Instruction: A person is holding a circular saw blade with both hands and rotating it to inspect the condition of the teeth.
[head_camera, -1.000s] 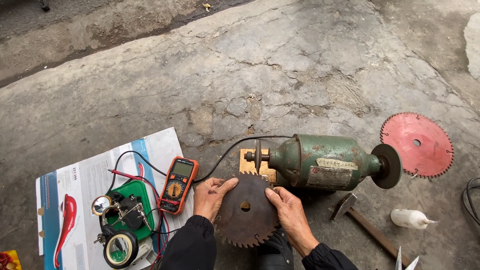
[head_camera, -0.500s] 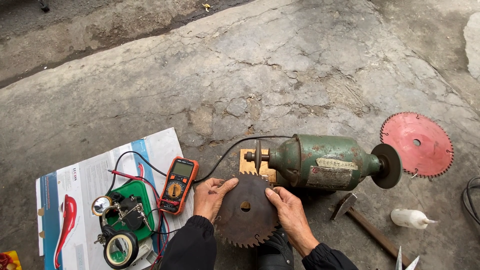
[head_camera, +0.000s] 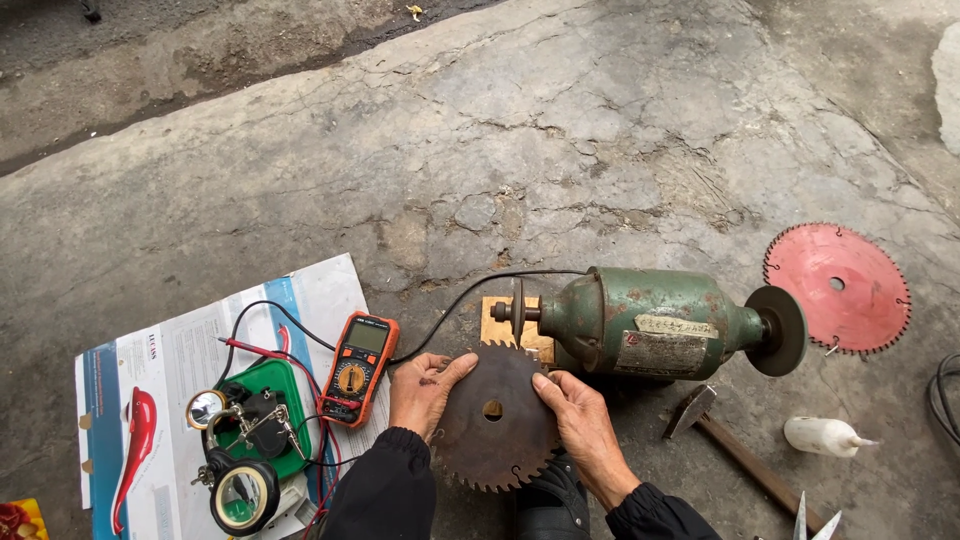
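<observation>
Rusty brown, the toothed saw blade (head_camera: 494, 418) rests between both hands exactly as it did a second ago; nothing in the scene has shifted; the left hand (head_camera: 424, 391) grips its left rim, fingers closed on the edge, and the right hand (head_camera: 580, 423) clasps the right rim likewise; the blade hangs just in front of the green motor (head_camera: 650, 322) and its bare shaft, above the concrete floor (head_camera: 560, 130); an orange multimeter (head_camera: 358, 368) lies left of the hands.
</observation>
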